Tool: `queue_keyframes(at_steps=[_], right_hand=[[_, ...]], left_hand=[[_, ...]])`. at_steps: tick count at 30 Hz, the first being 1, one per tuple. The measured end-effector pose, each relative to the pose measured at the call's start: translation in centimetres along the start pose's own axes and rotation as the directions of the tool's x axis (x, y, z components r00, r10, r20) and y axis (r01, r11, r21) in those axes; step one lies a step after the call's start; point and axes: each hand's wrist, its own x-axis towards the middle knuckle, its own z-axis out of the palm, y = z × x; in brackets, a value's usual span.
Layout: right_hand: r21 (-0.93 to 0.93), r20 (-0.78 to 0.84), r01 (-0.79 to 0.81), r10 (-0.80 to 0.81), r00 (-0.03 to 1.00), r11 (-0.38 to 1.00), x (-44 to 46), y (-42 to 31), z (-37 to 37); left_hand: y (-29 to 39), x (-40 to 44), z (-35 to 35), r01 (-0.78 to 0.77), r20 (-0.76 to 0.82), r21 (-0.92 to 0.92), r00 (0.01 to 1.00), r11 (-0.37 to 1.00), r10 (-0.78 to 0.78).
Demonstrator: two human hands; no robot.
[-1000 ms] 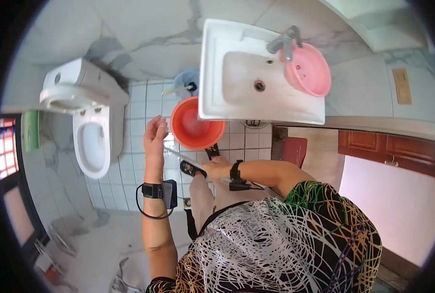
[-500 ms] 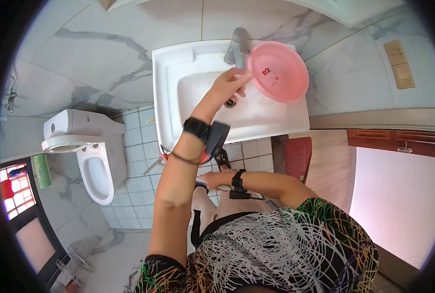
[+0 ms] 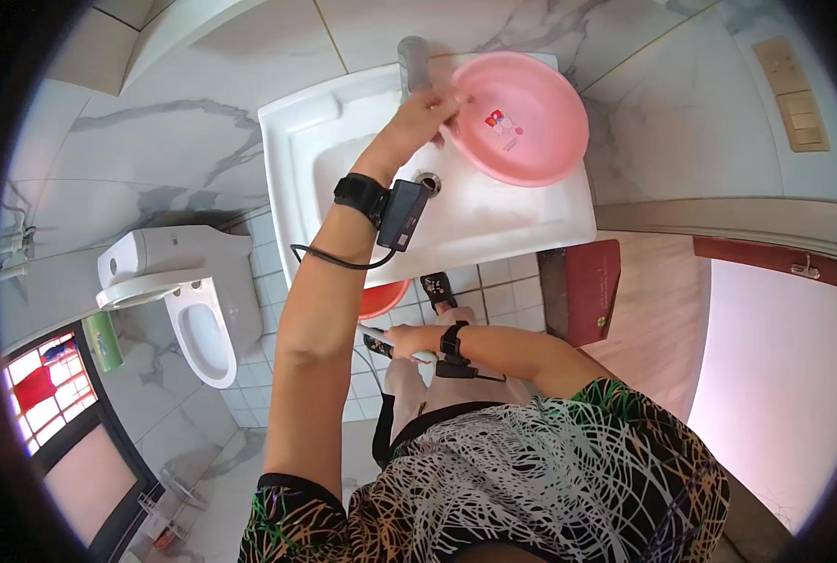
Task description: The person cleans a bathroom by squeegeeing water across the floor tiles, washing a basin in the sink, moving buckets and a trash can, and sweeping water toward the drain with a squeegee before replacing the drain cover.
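Note:
My left hand (image 3: 421, 124) reaches over the white sink (image 3: 493, 225), its fingers closed at the left rim of a pink plastic basin (image 3: 540, 141). The basin has a small red cartoon print inside and rests over the sink's right side, next to the grey faucet (image 3: 414, 64). Below the sink's front edge, my right hand (image 3: 407, 342) is wrapped round a light grey stick-like handle (image 3: 373, 332) with a greenish part near the palm. What the handle belongs to cannot be made out.
A red basin (image 3: 383, 298) sits on the tiled floor under the sink, partly hidden by my left arm. The white toilet (image 3: 216, 310) stands to the left with its lid up. A dark red box-like object (image 3: 592, 291) is beside the doorway at right.
My view has shifted and turned slightly. The pink basin sits a little farther right of the faucet, with my left hand at its rim. The red floor basin shows more clearly.

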Motion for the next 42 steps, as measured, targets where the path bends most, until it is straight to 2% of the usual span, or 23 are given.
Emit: queue_keyframes(at_steps=[3,6,9,12,15,16,18,20,21,22,24,27,29,30,31,34,37,39,41,42], right_hand=[[-0.039,0.048,-0.058,0.06,0.997,0.998,1.1,-0.6,0.7],[0.036,0.012,-0.073,0.073,0.997,0.997,0.2,-0.9,0.3],[-0.037,0.024,-0.051,0.052,0.998,0.998,0.3,-1.5,0.3],[0.006,0.056,-0.113,0.113,0.992,0.994,1.1,-0.9,0.1],[0.014,0.091,-0.082,0.08,0.993,0.997,0.9,-1.1,-0.1],[0.02,0.095,-0.071,0.069,0.993,0.997,1.0,-1.1,0.1],[0.031,0.069,-0.079,0.076,0.995,0.996,-0.2,-2.0,0.3],[0.056,0.033,-0.06,0.058,0.998,0.997,-0.1,-1.7,0.0],[0.067,0.029,-0.042,0.04,0.999,0.997,0.8,-1.0,0.6],[0.069,0.032,-0.022,0.019,0.999,0.997,1.6,-0.7,1.1],[-0.033,0.03,0.032,-0.031,0.999,0.999,0.8,-0.9,0.8],[0.014,0.018,0.001,-0.002,1.0,1.0,-1.2,1.6,0.3],[0.047,0.008,-0.022,0.022,1.0,0.999,-1.9,3.1,-0.3],[0.055,0.009,-0.027,0.027,1.0,0.998,-1.8,3.5,-0.5],[0.064,0.009,-0.033,0.032,0.999,0.997,-1.8,3.8,-0.5],[0.078,0.025,-0.029,0.027,0.999,0.997,-0.9,3.7,-0.1],[0.085,0.041,-0.026,0.022,0.999,0.996,-0.3,3.5,0.2],[0.085,0.05,-0.024,0.02,0.999,0.996,0.1,3.4,0.3],[0.088,0.062,-0.021,0.016,0.998,0.996,0.4,3.3,0.3],[0.09,0.064,-0.017,0.011,0.998,0.996,0.5,3.3,0.4]], left_hand=[[-0.7,-0.6,-1.4,-0.108,-0.128,0.099,0.984,0.989,0.12],[-1.1,0.1,-2.0,-0.115,-0.275,0.123,0.95,0.986,0.145],[-0.4,0.6,-3.6,-0.306,-0.245,0.298,0.891,0.904,0.382],[1.1,-0.4,-3.8,-0.224,-0.203,0.27,0.938,0.936,0.283],[0.1,-2.6,-4.4,-0.176,-0.157,0.276,0.962,0.945,0.225],[-1.0,-3.6,-4.6,-0.056,-0.199,0.141,0.976,0.988,0.084],[-8.0,-3.3,-5.2,-0.032,-0.274,-0.086,0.962,0.996,0.008],[-10.6,-2.9,-1.2,0.168,-0.387,-0.094,0.902,0.981,-0.191],[-11.5,-2.6,-0.1,0.178,-0.32,-0.414,0.889,0.893,-0.326],[-12.1,-2.3,0.7,0.164,-0.226,-0.689,0.877,0.706,-0.424],[-12.2,-1.9,1.0,0.214,-0.084,-0.67,0.929,0.711,-0.359],[-13.2,0.6,2.3,0.047,-0.09,-0.897,0.954,0.44,-0.286],[-12.0,0.9,3.0,0.086,-0.112,-0.86,0.93,0.503,-0.351],[-12.3,1.2,3.2,0.047,-0.121,-0.889,0.935,0.455,-0.334],[-12.2,1.3,3.3,0.053,-0.18,-0.846,0.908,0.53,-0.378],[-10.3,0.6,3.8,0.057,-0.325,-0.817,0.776,0.574,-0.541],[-11.4,0.2,3.1,0.078,-0.361,-0.751,0.782,0.655,-0.508],[-12.2,0.4,2.5,0.125,-0.44,-0.535,0.803,0.836,-0.402],[-12.6,0.2,1.7,0.078,-0.509,-0.241,0.839,0.967,-0.195],[-12.5,-0.4,0.9,0.006,-0.526,-0.064,0.849,0.998,-0.039]])
